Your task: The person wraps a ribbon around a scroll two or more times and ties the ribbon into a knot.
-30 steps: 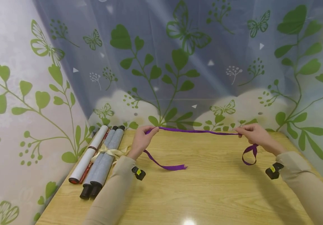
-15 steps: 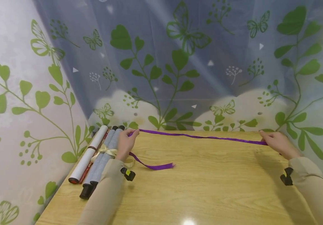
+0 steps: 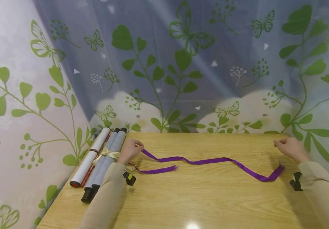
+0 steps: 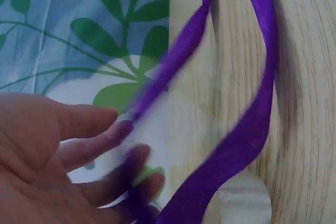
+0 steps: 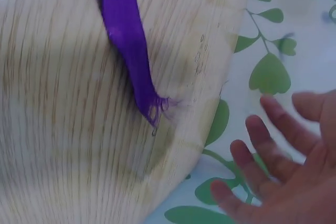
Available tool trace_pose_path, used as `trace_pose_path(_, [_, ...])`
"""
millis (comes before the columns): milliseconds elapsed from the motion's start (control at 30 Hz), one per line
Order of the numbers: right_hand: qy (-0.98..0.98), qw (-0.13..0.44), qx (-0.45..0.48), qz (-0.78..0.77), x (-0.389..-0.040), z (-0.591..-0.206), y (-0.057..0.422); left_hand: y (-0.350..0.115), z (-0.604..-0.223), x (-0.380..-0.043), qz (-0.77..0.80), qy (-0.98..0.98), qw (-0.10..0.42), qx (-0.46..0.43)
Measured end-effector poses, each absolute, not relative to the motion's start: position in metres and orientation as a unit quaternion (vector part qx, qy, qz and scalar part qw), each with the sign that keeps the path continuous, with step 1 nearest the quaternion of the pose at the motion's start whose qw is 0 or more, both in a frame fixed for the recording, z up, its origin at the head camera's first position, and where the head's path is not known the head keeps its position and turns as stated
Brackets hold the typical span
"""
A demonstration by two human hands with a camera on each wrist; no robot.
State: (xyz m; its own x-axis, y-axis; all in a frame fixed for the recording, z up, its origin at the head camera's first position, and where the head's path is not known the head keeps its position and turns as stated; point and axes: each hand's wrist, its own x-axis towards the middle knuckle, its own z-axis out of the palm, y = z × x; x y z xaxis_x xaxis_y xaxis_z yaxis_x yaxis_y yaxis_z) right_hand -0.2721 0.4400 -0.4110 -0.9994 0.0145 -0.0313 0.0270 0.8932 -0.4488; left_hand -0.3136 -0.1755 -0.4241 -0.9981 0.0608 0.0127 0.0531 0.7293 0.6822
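The left hand (image 3: 130, 151) pinches the ribbon (image 3: 207, 161) while the right hand (image 3: 293, 150), fingers apart, holds nothing near its frayed end (image 5: 149, 109); slow, flat lowering should limit twists.

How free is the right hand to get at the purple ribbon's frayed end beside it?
Probably yes: the right hand holds nothing, its fingers are spread, and nothing visible stands between it and the frayed end.

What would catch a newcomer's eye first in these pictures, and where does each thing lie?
The vivid purple ribbon strikes first, winding across the wooden table from the left hand and ending short of the right hand. Grey rolls with a cream bow lie at the table's left. Behind the table rises a leaf-and-butterfly patterned backdrop.
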Motion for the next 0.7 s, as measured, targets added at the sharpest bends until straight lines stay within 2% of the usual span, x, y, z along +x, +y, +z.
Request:
trace_pose_path(200, [0.97, 0.02, -0.074, -0.23, -0.28, -0.412, 0.418, -0.171, -0.426, -0.313, 0.285, 0.956, -0.01, 0.067])
trace_pose_path(333, [0.975, 0.032, -0.091, -0.201, -0.279, -0.408, 0.41, -0.165, -0.426, -0.315, 0.279, 0.954, 0.016, 0.109])
trace_pose_path(567, [0.945, 0.244, -0.003, -0.216, -0.259, -0.411, 0.409, -0.162, -0.425, -0.312, 0.299, 0.929, 0.103, 0.19])
trace_pose_path(700, [0.931, 0.296, 0.03, -0.212, -0.247, -0.416, 0.403, -0.158, -0.429, -0.309, 0.287, 0.917, 0.165, 0.222])
